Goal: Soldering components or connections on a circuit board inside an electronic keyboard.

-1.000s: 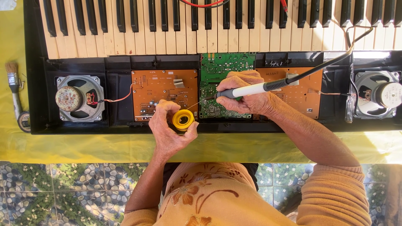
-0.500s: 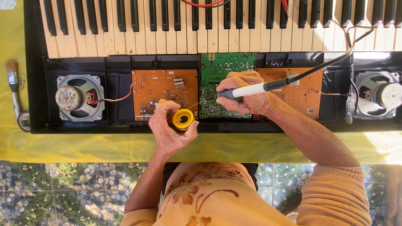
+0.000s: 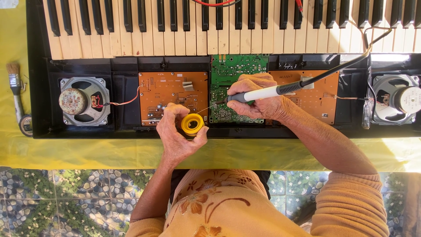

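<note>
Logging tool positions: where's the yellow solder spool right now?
Head view, just left of centre: the yellow solder spool sits in the left hand, at the opened keyboard's near edge, between the orange circuit board and green board.

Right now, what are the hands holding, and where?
Left hand grips the yellow spool by its rim; right hand holds the soldering iron by its white handle.

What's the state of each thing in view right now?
Left hand: grips yellow solder spool, wire fed toward iron tip.
Right hand: holds soldering iron, tip on green circuit board.
Keyboard: casing open, boards exposed.
Left speaker: wired, exposed.
Brush: lying idle on yellow cloth.
</note>
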